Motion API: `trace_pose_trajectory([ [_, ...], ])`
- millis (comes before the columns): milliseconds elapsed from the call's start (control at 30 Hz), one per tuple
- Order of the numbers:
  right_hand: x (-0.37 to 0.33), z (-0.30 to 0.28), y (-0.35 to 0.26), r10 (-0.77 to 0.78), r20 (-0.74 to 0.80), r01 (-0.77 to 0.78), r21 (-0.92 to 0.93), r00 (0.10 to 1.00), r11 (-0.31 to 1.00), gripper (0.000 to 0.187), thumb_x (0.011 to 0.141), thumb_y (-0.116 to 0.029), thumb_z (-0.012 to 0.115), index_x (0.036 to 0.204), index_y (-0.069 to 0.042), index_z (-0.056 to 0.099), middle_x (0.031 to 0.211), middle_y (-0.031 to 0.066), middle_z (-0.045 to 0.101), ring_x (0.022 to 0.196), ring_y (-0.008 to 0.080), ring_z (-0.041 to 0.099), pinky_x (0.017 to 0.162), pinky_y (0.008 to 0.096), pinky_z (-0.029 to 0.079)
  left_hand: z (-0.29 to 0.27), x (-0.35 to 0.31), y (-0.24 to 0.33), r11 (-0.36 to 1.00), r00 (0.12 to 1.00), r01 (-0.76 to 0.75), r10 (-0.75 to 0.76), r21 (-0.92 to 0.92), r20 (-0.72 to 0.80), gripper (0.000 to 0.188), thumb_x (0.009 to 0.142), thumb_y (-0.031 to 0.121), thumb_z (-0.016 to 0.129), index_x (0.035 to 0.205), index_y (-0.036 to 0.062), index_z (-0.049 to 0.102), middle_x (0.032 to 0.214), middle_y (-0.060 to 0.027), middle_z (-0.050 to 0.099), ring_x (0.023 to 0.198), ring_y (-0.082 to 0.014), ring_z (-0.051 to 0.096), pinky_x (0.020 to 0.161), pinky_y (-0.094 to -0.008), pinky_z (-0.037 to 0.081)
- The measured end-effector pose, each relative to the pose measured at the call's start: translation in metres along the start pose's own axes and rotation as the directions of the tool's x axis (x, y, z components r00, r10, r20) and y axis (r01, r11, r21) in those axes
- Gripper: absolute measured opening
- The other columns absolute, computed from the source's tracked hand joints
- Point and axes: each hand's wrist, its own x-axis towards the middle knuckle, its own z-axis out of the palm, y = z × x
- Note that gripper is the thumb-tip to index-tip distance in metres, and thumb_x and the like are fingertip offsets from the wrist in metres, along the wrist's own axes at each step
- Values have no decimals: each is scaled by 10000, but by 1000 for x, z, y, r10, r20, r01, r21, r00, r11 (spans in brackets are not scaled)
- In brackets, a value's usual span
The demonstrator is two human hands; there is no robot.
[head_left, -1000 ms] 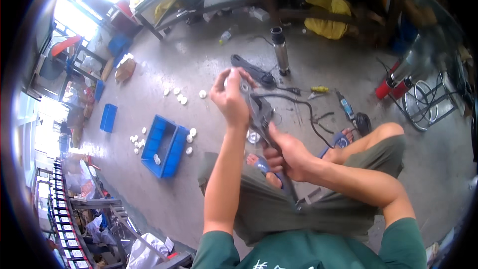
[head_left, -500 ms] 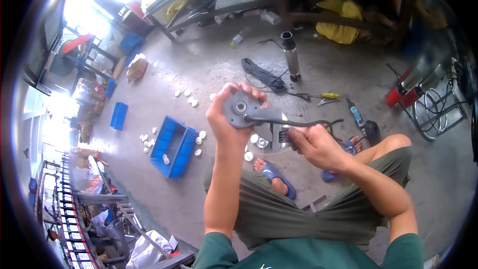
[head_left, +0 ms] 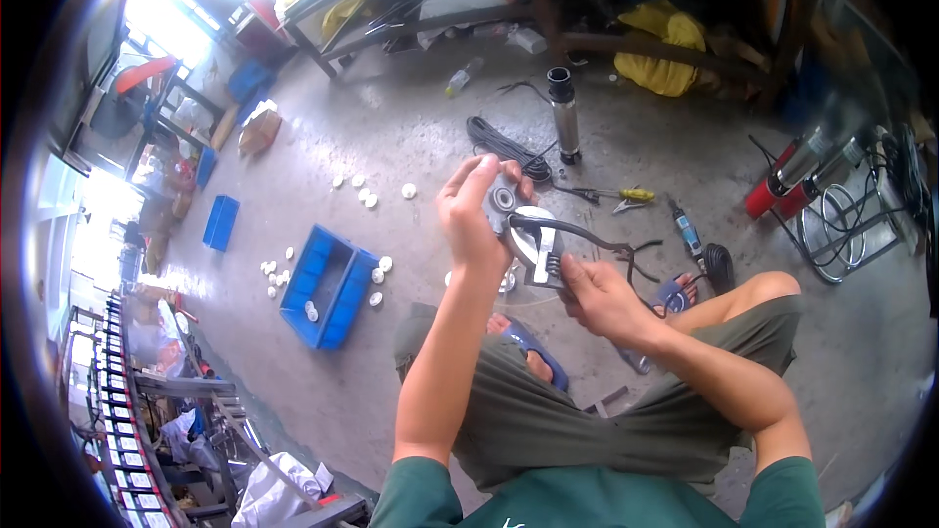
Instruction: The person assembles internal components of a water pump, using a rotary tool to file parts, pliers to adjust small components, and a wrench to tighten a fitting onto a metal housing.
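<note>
Held up in front of me, my left hand is closed round a grey round metal part with a ringed hole in its face. A black cable comes out of this part and trails off to the right. My right hand grips an adjustable wrench with a bright silver head and a dark adjusting screw. The wrench head lies right beside the grey part, partly behind the cable. Whether its jaws grip the part, I cannot tell.
A divided blue bin stands on the floor to the left, with white round pieces scattered about. Beyond my hands are an upright metal cylinder and a coiled black cable. A blue-handled tool lies to the right.
The grey part has turned, its face now more edge-on, and moved slightly right. The wrench's silver head shows more fully beside it. My right hand has come slightly left and lower.
</note>
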Motion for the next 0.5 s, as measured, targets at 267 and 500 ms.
trace_pose_trajectory([
  [267, -13, 46, -24, 462, 218, -426, 804, 860, 414, 361, 1093, -424, 371, 987, -101, 492, 716, -47, 422, 552, 62, 347, 479, 233, 286, -35, 25, -38, 936, 990, -124, 140, 330, -24, 207, 967, 132, 516, 861, -40, 562, 779, -142, 607, 637, -243, 601, 585, -355, 516],
  [500, -5, 21, -31, 313, 161, -352, 431, 936, 831, 335, 1090, -319, 409, 941, -53, 548, 719, -25, 493, 594, 69, 424, 528, 264, 364, -28, 34, -2, 993, 992, -121, 121, 3, -46, 186, 967, 236, 546, 905, 65, 505, 893, -136, 601, 855, -297, 593, 748, -445, 519],
])
